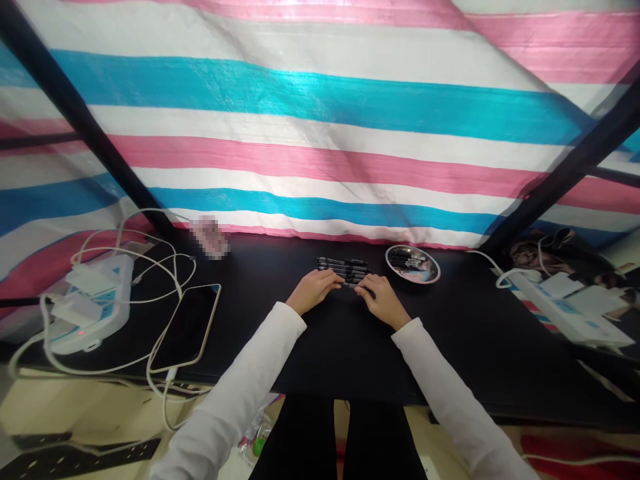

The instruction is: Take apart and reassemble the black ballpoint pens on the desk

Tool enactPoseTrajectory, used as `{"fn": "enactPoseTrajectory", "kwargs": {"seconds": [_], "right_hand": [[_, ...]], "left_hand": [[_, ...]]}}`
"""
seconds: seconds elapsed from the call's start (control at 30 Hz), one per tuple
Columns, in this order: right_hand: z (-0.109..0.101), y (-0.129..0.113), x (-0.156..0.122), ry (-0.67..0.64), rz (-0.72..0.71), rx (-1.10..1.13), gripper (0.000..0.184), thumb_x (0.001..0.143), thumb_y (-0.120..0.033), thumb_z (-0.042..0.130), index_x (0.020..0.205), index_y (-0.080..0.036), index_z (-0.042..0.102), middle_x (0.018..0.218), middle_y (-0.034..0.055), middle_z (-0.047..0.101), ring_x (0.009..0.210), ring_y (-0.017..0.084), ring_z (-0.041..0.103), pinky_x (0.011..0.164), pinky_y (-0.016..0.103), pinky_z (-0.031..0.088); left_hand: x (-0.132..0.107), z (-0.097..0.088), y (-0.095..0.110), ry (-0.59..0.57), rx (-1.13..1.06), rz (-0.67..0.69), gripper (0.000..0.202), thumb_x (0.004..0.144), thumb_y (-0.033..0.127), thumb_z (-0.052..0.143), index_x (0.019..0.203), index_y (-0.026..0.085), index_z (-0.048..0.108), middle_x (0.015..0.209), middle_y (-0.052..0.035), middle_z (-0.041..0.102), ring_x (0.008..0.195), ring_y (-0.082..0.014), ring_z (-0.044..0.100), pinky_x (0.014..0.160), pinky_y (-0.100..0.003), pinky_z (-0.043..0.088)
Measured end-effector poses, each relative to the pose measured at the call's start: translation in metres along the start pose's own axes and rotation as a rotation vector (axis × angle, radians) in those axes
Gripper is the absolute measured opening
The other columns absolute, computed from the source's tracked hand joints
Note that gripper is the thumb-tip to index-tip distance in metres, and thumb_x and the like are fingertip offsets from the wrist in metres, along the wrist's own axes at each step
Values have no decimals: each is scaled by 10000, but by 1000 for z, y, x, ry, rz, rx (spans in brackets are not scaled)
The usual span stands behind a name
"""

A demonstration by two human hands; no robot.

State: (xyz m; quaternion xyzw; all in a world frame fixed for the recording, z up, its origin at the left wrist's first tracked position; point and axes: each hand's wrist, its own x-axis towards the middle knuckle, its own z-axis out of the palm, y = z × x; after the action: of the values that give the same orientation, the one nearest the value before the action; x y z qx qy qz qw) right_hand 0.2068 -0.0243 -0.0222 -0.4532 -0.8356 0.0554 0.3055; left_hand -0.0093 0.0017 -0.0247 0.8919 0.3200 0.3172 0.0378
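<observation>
"What are the hands doing?"

"The left hand (313, 291) and right hand (383, 300) lie palm-down, unclenched, fingertips at the near edge of a row of black pens (345, 271). Whether they're actually gripping any, I can't tell."

"Any containers?"

"A round metal dish (413, 263), at two o'clock from the pens, holds dark items too small to make out."

"Anything else hard to see?"

"A pixelated pinkish object (209, 237), at ten o'clock, can't be identified."

"What's around them?"

"At nine o'clock, a phone (187, 327) lies on the black table (450, 333) beside a tangle of white cables (165, 267) and a power strip (93, 303). Another power strip (565, 300) sits at three o'clock."
</observation>
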Motion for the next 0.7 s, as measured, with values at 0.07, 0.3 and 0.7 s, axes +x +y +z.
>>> {"fn": "enactPoseTrajectory", "kwargs": {"seconds": [0.07, 0.3, 0.7], "right_hand": [[1, -1, 0, -25, 12, 15, 262, 914, -275, 426, 699, -186, 547, 753, 31, 596, 775, 168, 528, 720, 312, 332], [0, 0, 0, -24, 5, 7, 206, 905, -335, 456, 845, -176, 571, 849, 49, 615, 828, 172, 535, 734, 303, 326], [2, -6, 1, -62, 128, 257, 331, 902, -374, 440, 666, -182, 570, 709, 22, 589, 714, 150, 522, 717, 296, 350]], "left_hand": [[0, 0, 0, -3, 17, 14, 233, 943, 296, 383, 993, 200, 589, 963, -23, 649, 864, -131, 599, 770, -271, 404], [0, -2, -1, 24, -11, -8, 230, 944, 298, 380, 990, 202, 585, 948, -19, 647, 876, -128, 598, 748, -256, 386], [1, -2, -1, 100, -12, -29, 197, 917, 299, 443, 972, 237, 622, 987, -21, 651, 984, -161, 570, 890, -316, 349]]}}
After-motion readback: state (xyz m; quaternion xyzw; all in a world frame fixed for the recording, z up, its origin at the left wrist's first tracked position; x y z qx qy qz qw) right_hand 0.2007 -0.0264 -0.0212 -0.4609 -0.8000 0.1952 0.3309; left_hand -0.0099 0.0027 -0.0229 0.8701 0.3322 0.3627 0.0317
